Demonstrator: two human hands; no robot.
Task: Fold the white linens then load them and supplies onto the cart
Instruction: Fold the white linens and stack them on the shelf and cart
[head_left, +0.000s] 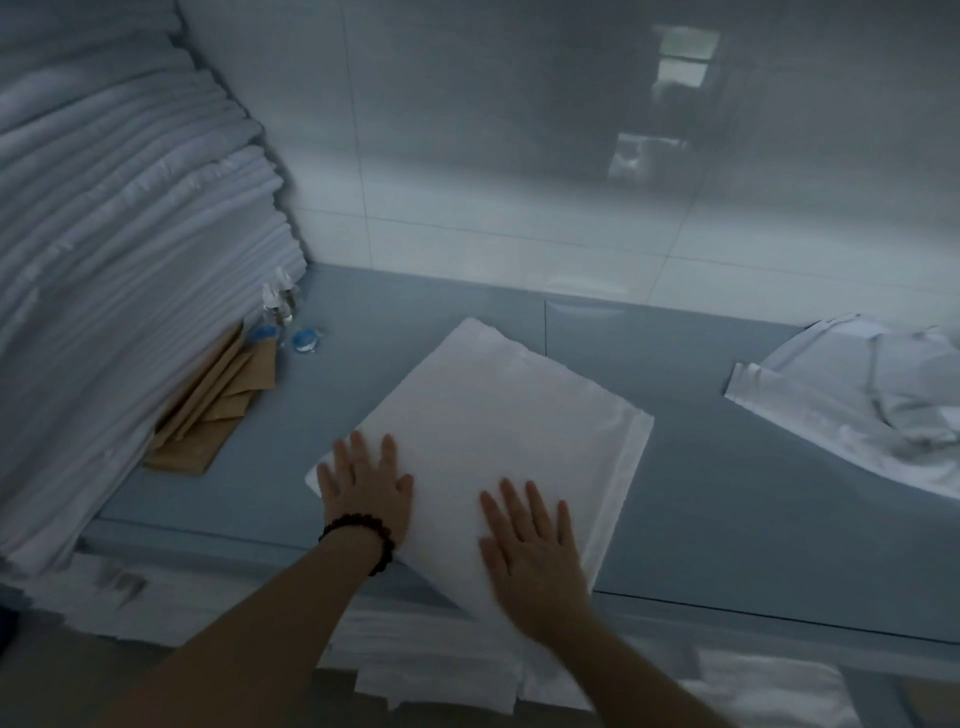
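A folded white linen lies as a flat rectangle on the grey-blue table, one corner hanging over the front edge. My left hand, with a dark bead bracelet at the wrist, presses flat on its near left corner, fingers straight and spread. My right hand lies flat on the linen's near edge, fingers straight. A crumpled unfolded white linen sits at the table's right end. Small clear bottles and blue-capped items stand at the back left.
A tall stack of folded white linens fills the left side. Brown paper bags lean against its foot. A tiled wall runs behind the table. More white linen lies on a lower level under the front edge.
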